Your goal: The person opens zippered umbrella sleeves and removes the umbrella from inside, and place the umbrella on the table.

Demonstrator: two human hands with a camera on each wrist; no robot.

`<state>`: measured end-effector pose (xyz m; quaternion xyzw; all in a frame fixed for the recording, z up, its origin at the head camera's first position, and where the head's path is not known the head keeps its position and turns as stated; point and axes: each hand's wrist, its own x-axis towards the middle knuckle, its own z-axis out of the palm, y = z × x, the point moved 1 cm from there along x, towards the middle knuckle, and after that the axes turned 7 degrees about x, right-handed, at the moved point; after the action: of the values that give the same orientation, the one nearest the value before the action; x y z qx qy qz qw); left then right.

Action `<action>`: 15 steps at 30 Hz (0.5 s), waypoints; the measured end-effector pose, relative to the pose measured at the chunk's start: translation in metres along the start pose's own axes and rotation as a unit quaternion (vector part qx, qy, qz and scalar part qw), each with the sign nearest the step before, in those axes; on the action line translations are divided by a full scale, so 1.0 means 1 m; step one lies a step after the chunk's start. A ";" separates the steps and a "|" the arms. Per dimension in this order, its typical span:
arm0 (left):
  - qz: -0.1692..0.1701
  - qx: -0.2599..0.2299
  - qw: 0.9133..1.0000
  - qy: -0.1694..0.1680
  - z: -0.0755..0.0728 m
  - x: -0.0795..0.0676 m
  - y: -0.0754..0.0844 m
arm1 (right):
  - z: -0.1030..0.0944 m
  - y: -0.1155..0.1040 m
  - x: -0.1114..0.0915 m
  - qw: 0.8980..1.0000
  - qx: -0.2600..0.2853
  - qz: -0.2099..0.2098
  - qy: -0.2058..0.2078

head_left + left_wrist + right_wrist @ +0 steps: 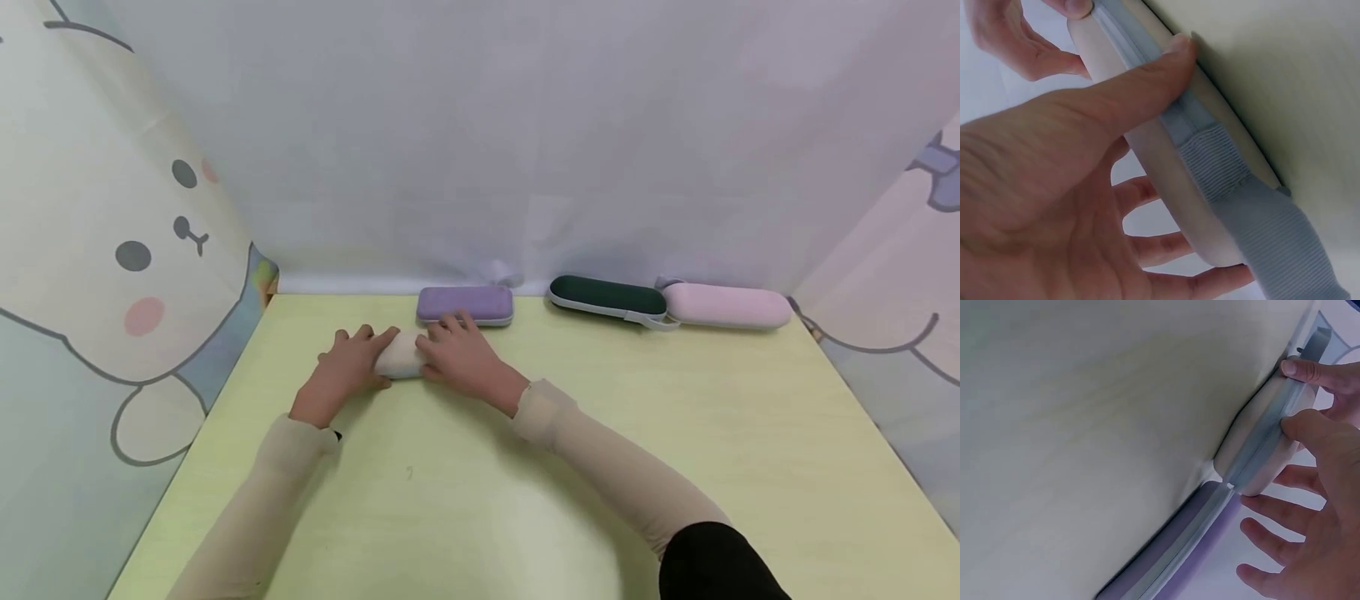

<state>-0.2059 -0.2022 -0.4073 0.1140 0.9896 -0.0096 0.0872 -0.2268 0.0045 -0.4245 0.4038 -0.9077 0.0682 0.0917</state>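
A cream zip-up glasses case [400,357] with a grey zipper band stands on the table between both hands. My left hand [341,375] grips its left end, thumb across the zipper band and fingers behind, as the left wrist view shows. A ribbed grey strap [1279,231] hangs from that end. My right hand [465,358] holds the other end; in the right wrist view its thumb [1304,425] presses the zipper side while the other fingers spread along the back. Just behind the right hand lies a purple glasses case [465,303], close to the cream one.
Along the back edge of the pale yellow table [480,517] lie a dark green case [607,294] with a grey strap and a pink case [727,305], their ends meeting. A white curtain [480,142] hangs behind, and printed cloth [90,208] borders the left side.
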 end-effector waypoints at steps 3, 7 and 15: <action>0.000 0.011 1.000 0.005 0.002 -0.002 0.008 | -0.002 0.001 -0.008 1.000 0.003 0.004 0.004; 0.004 0.021 1.000 0.015 0.004 -0.004 0.018 | -0.003 0.003 -0.018 1.000 0.004 0.013 0.003; 0.035 0.055 0.996 0.053 0.003 -0.011 0.041 | -0.014 0.006 -0.042 1.000 0.000 0.021 0.001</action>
<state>-0.1853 -0.1654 -0.4085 0.1531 0.9863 -0.0548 0.0283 -0.2019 0.0412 -0.4205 0.3849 -0.9157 0.0707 0.0910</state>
